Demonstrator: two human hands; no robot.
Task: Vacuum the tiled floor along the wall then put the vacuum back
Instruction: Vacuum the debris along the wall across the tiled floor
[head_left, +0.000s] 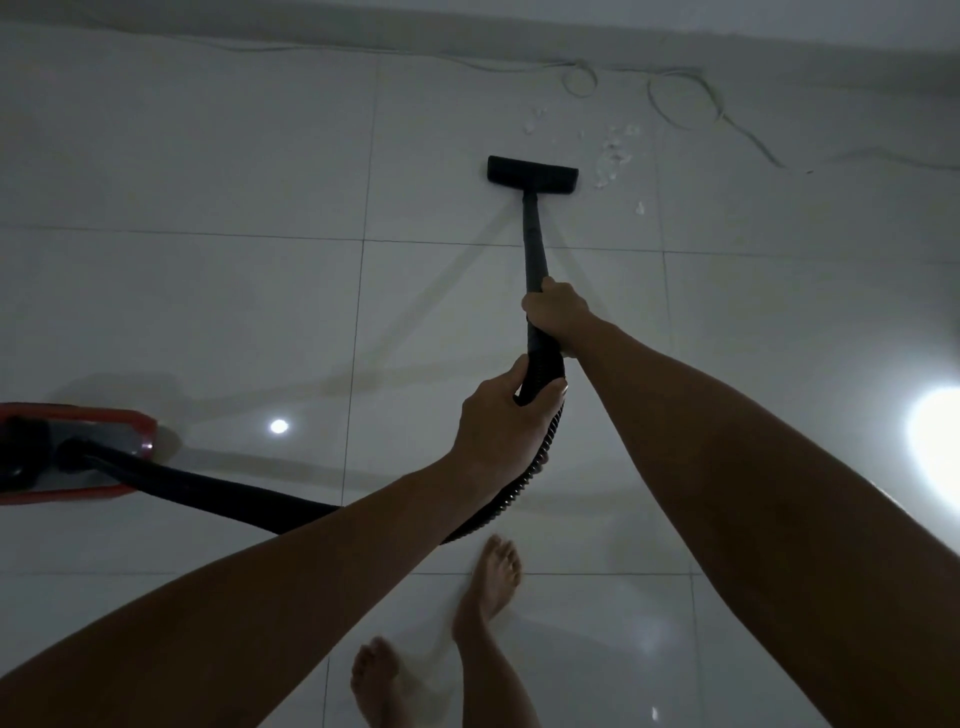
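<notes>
My right hand (558, 312) grips wand (535, 244) | left hand (506, 415) holds hose (208, 480) cuff | nozzle (532, 175) near floor's (208, 156) wall edge | stiff, light; hose drags.

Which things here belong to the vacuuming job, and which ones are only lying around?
For the job:
floor nozzle
wand, gripped by right hand
hose, its handle end held by left hand
red vacuum body
white scraps on tiled floor

Only lying about:
thin white cable along the wall
</notes>
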